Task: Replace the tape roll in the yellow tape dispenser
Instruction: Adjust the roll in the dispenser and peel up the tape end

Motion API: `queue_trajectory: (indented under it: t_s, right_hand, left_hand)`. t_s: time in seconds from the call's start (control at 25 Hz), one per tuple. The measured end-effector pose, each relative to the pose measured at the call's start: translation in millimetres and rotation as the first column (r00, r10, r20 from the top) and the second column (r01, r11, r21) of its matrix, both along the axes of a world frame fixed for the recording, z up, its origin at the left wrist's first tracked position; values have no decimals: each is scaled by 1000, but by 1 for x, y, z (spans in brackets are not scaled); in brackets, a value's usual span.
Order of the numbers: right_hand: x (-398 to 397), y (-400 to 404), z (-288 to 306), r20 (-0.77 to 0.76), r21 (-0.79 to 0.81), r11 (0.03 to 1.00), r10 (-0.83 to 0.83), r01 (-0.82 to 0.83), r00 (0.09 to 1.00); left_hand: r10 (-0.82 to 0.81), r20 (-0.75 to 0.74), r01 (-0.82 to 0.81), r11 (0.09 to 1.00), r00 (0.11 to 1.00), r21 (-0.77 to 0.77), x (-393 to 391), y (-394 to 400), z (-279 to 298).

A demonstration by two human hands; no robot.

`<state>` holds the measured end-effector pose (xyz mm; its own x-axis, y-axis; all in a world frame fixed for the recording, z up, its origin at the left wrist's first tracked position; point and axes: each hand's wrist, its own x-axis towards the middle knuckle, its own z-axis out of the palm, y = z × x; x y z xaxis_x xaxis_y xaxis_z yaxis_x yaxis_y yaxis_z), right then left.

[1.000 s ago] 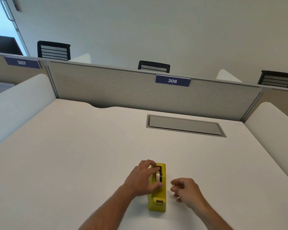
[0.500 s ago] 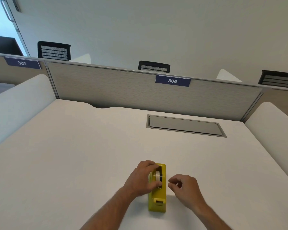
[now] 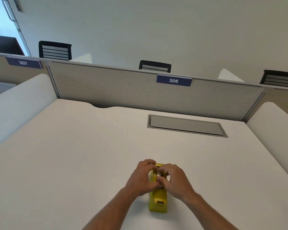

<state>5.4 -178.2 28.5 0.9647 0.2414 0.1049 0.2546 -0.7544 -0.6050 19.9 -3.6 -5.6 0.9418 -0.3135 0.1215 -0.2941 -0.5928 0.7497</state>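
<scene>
A yellow tape dispenser [image 3: 158, 200] lies on the white desk [image 3: 73, 155] near its front edge, cutter end towards me. A pale tape roll [image 3: 160, 173] sits in its cradle, mostly hidden by fingers. My left hand [image 3: 142, 177] wraps the dispenser's left side, with its fingers over the top of the roll. My right hand [image 3: 175, 181] is on the right side, thumb and fingers pinched on the roll.
A grey cable hatch [image 3: 186, 126] is set flush into the desk at the back right. A grey partition [image 3: 140, 90] labelled 306 closes the far edge, and white side panels [image 3: 15, 105] flank the desk. Black chair backs [image 3: 55, 50] show behind the partition.
My right hand has moved left from beside the dispenser onto the tape roll. My left hand has stayed on the dispenser's left side.
</scene>
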Motion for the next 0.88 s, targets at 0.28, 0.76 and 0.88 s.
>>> queue_trajectory:
  t_s: [0.28, 0.76, 0.88]
  right_hand:
    - [2, -1, -1, -27, -42, 999, 16, -18, 1000]
    - [2, 2, -1, -2, -42, 999, 6, -6, 1000]
    - [0, 0, -2, 23, -30, 1000, 8, -7, 1000]
  left_hand:
    - [10, -80, -10, 1000, 997, 7, 3, -2, 1]
    - [25, -76, -20, 998, 997, 65, 3, -2, 7]
    - [25, -87, -18, 997, 996, 73, 4, -3, 8]
